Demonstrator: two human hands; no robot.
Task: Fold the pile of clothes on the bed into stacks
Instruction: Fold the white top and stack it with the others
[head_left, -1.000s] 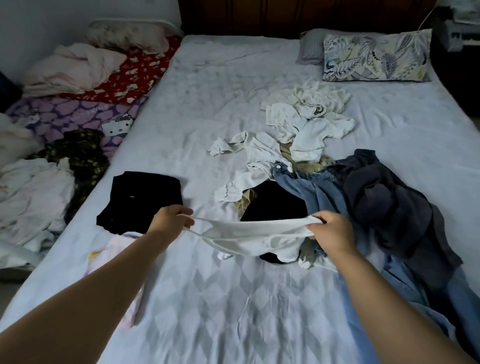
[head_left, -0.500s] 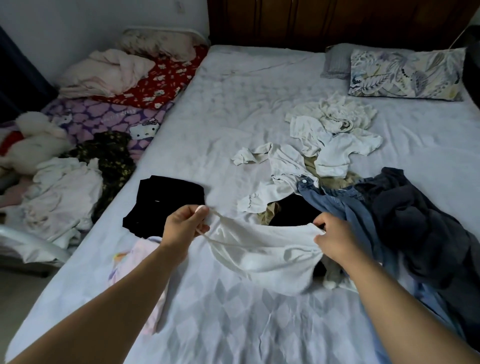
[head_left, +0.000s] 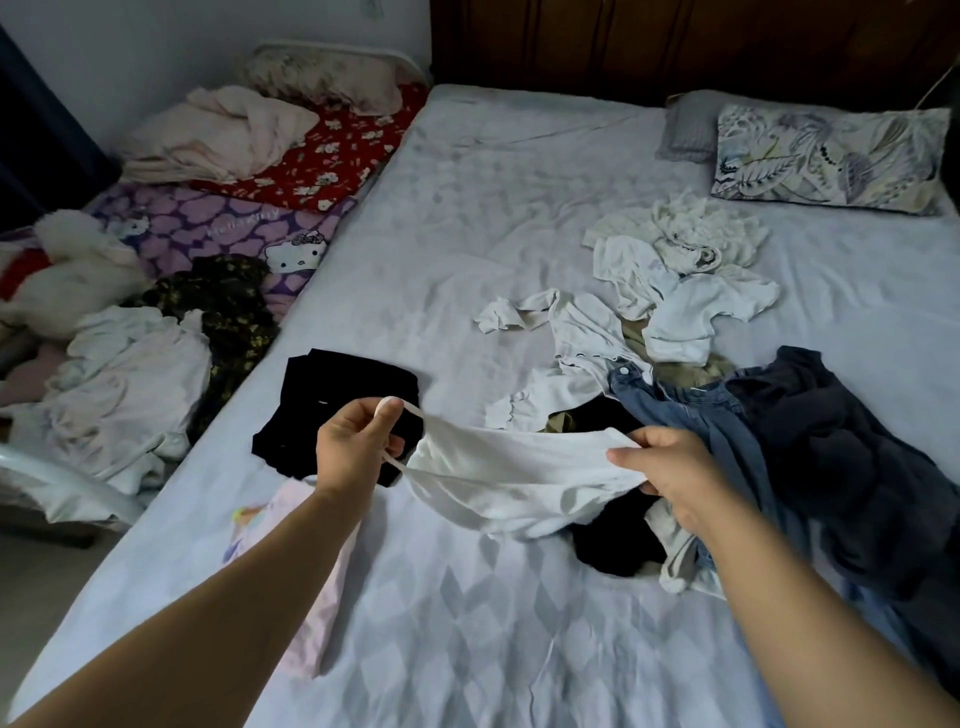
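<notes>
Across the lower half of the frame two bare forearms reach forward over the bed (head_left: 467, 623), which has a pale sheet with a diamond pattern. At the lower left, under the left arm, a folded pink garment (head_left: 317, 597) lies flat on the sheet. The left hand (head_left: 358, 447) pinches the thin straps of a white strappy top (head_left: 509, 478) between thumb and fingers, and the right hand (head_left: 670, 467) grips the opposite edge of the same top, so the cloth hangs stretched between the two hands, just above the sheet. Behind the left hand a folded black garment (head_left: 337, 410) rests on the bed. To the right of centre lies the unfolded pile: a black piece (head_left: 613, 540) under the top, blue jeans (head_left: 691, 410), a dark navy garment (head_left: 831, 457) at the right edge, and farther back several white shirts (head_left: 675, 291). At the upper right a leaf-patterned pillow (head_left: 826, 156) lies near the wooden headboard (head_left: 675, 47). At the upper left a second bed (head_left: 218, 228) carries crumpled bedding and a white plush toy (head_left: 72, 280).
</notes>
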